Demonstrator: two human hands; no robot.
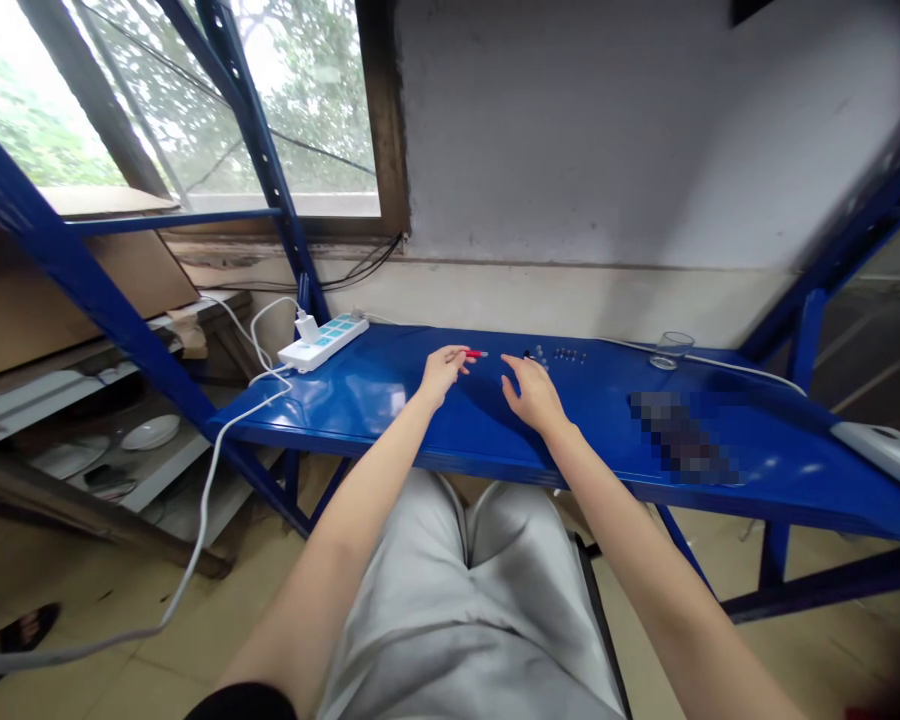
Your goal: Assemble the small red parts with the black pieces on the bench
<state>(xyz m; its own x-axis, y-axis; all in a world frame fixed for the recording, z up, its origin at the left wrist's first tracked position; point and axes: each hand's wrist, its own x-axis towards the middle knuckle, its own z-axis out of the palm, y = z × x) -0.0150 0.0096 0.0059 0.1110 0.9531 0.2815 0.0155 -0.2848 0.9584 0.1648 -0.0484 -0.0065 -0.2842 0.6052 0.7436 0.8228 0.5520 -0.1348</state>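
Note:
My left hand [442, 375] is closed on a slim red pen-like tool [475, 353] with a pale tip pointing right, held just above the blue table. What the tool is exactly is too small to make out. To its right, my right hand [534, 392] has its thumb and forefinger apart and nothing visible between them. Just beyond that hand lie several small clear and dark pieces [540, 354], partly hidden by the fingers. Several tiny metallic-looking bits [570, 355] sit in rows a little further right.
The blue metal table [360, 400] runs along the wall. A white power strip [324, 342] with a plugged-in cable stands at its left end. A clear glass [672, 350] and a pixelated object [682, 440] are on the right. Blue rack posts [262, 150] rise at the left.

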